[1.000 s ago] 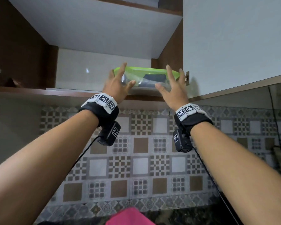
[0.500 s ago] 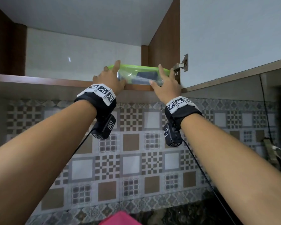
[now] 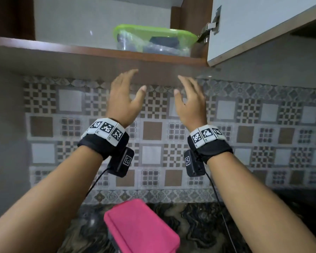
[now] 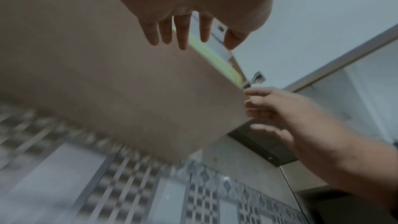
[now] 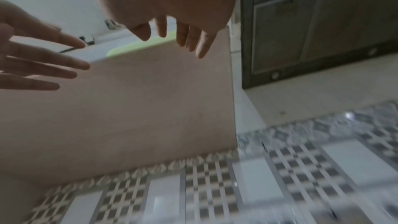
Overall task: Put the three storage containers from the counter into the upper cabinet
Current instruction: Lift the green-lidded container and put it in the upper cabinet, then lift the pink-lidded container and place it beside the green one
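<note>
The green-lidded container [image 3: 154, 40] sits on the cabinet shelf [image 3: 98, 51] at twelve o'clock. Below it, our left hand [image 3: 124, 99] and right hand [image 3: 190, 101] hang empty, fingers spread. We judge the pink-lidded container [image 3: 140, 229] at six o'clock comes next. The third container is out of view.

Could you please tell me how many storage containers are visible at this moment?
2: a green-lidded container on the upper cabinet shelf, and a pink-lidded container on the counter below. A third may be out of view.
</note>
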